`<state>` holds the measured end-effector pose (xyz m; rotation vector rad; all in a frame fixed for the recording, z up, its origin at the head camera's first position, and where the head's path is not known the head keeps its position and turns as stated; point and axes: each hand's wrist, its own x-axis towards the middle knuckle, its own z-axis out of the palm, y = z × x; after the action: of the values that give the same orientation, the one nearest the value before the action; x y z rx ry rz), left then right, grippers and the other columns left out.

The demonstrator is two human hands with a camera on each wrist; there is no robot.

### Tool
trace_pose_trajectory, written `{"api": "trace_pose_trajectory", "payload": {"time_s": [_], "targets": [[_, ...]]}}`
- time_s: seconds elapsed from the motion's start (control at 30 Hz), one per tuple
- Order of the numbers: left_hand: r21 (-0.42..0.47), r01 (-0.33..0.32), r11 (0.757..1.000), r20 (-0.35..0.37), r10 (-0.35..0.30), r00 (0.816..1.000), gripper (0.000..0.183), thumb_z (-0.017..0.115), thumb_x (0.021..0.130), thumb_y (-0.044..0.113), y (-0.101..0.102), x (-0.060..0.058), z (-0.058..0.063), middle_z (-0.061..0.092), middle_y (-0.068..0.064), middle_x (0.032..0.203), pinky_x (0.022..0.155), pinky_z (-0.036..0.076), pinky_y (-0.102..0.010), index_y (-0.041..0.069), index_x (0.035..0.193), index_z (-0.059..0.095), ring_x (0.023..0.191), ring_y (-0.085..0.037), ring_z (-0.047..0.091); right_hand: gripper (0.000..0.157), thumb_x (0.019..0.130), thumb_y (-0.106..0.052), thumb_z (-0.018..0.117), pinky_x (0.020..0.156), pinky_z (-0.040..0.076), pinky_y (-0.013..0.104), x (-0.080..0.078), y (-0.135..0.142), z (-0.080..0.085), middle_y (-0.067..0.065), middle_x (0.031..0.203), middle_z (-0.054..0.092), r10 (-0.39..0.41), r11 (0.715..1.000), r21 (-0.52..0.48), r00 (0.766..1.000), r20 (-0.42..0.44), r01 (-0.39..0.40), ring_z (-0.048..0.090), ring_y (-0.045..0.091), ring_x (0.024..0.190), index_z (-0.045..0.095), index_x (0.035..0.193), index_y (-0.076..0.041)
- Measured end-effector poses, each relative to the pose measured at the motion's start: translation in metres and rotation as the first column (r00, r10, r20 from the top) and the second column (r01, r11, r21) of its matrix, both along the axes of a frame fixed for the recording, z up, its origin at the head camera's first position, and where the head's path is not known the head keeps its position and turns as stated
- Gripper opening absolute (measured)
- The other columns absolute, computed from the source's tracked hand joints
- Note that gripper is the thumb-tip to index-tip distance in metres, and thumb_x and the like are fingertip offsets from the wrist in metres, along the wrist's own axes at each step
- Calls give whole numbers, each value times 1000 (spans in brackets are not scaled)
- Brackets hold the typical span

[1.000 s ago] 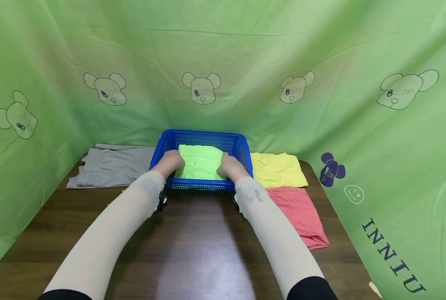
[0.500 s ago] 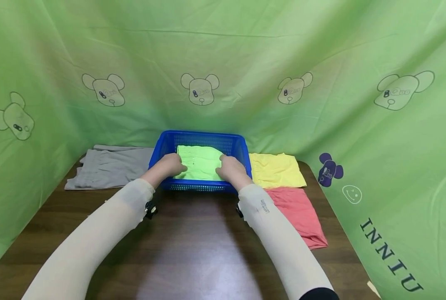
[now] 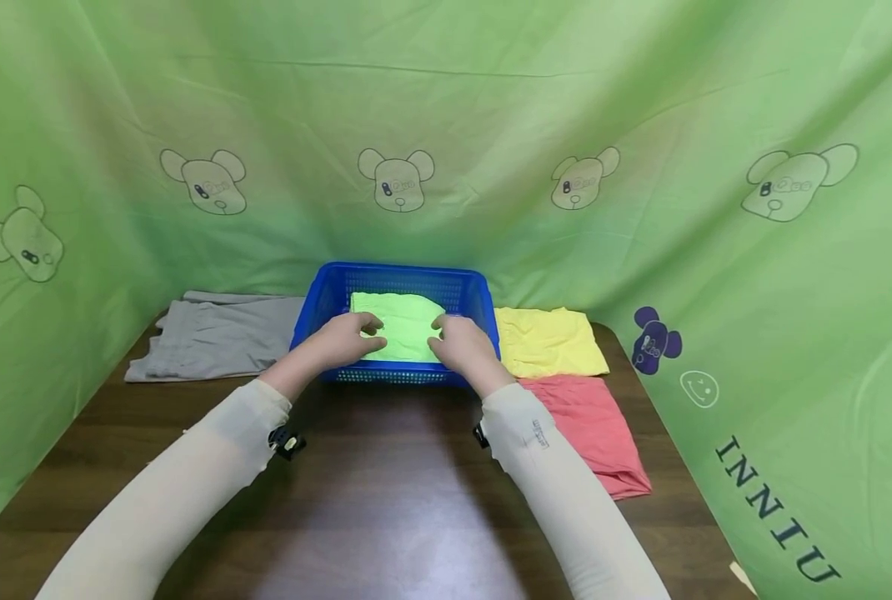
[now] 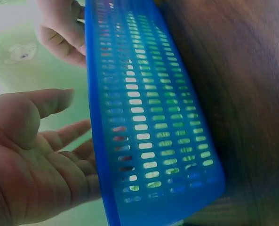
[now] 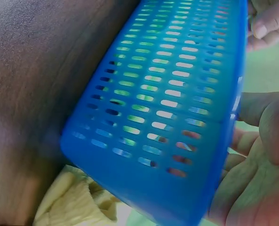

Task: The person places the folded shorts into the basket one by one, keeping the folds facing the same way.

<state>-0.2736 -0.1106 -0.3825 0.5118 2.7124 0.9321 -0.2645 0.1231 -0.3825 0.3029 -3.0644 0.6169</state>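
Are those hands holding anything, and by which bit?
Nothing is held: the left hand and right hand have thumbs and fingers apart, over the blue plastic basket with the folded neon-green garment inside.

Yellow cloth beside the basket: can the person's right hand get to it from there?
Probably yes: the right hand seems to hold nothing, and the yellow cloth lies beside the blue basket on that side, with nothing seen on top. Only the basket's side stands between.
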Motion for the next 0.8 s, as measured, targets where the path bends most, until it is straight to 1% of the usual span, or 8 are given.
{"api": "trace_pose_trajectory", "payload": {"time_s": [0.07, 0.17, 0.3, 0.4, 0.47, 0.57, 0.67, 0.8], "targets": [[42, -3, 999, -18, 3, 1000, 50, 59, 105, 33, 1, 5, 1, 58, -18, 143, 102, 50, -53, 4, 145, 54, 131, -38, 56, 35, 101, -26, 62, 95, 55, 44, 3, -2, 2, 8, 121, 71, 15, 1000, -1, 1000, -3, -15, 67, 24, 112, 66, 132, -10], [103, -1, 995, -36, 4, 999, 47, 59, 105, 32, 2, 10, 3, 58, -15, 144, 99, 54, -50, 7, 144, 55, 127, -35, 60, 35, 101, -28, 61, 95, 55, 45, 9, -3, 6, 8, 120, 72, 39, 999, -3, 999, -9, -39, 67, 24, 112, 67, 132, -11], [140, 15, 990, -99, -1, 995, 42, 61, 104, 30, 9, 18, 8, 60, -12, 143, 95, 56, -48, 9, 141, 58, 122, -31, 64, 31, 101, -27, 62, 91, 56, 44, 16, -2, 7, 5, 118, 73, 78, 997, -17, 994, -76, -79, 68, 23, 109, 69, 129, -14], [128, 30, 991, -173, -7, 985, 40, 63, 103, 29, 13, 24, 9, 61, -10, 141, 97, 55, -49, 10, 138, 61, 123, -30, 63, 28, 102, -26, 62, 87, 57, 41, 20, 1, 4, 4, 118, 73, 111, 993, -32, 983, -145, -117, 69, 20, 105, 71, 126, -14], [115, 45, 992, -222, -18, 975, 40, 64, 102, 28, 15, 28, 9, 62, -10, 139, 100, 53, -50, 9, 137, 62, 124, -31, 62, 27, 102, -25, 61, 85, 58, 39, 23, 2, 2, 3, 118, 72, 130, 990, -38, 975, -182, -139, 70, 18, 101, 71, 125, -14], [97, 67, 993, -281, -38, 959, 39, 65, 102, 28, 18, 35, 7, 63, -10, 138, 103, 51, -51, 9, 136, 63, 125, -31, 61, 25, 102, -24, 60, 84, 58, 37, 28, 5, 0, 3, 118, 71, 139, 988, -28, 965, -223, -149, 69, 17, 98, 72, 123, -15], [87, 86, 992, -326, -54, 944, 38, 65, 101, 27, 18, 43, 7, 64, -10, 136, 104, 50, -50, 8, 135, 64, 125, -30, 61, 24, 102, -24, 61, 87, 58, 38, 34, 8, 0, 3, 118, 71, 162, 986, 4, 952, -261, -166, 69, 18, 101, 72, 122, -15], [97, 89, 991, -362, -48, 931, 36, 66, 101, 26, 18, 54, 5, 65, -8, 134, 103, 51, -49, 9, 133, 65, 127, -27, 59, 24, 101, -22, 64, 91, 57, 39, 45, 9, 2, 3, 117, 71, 205, 978, 22, 930, -306, -208, 68, 20, 107, 73, 122, -13]]}}
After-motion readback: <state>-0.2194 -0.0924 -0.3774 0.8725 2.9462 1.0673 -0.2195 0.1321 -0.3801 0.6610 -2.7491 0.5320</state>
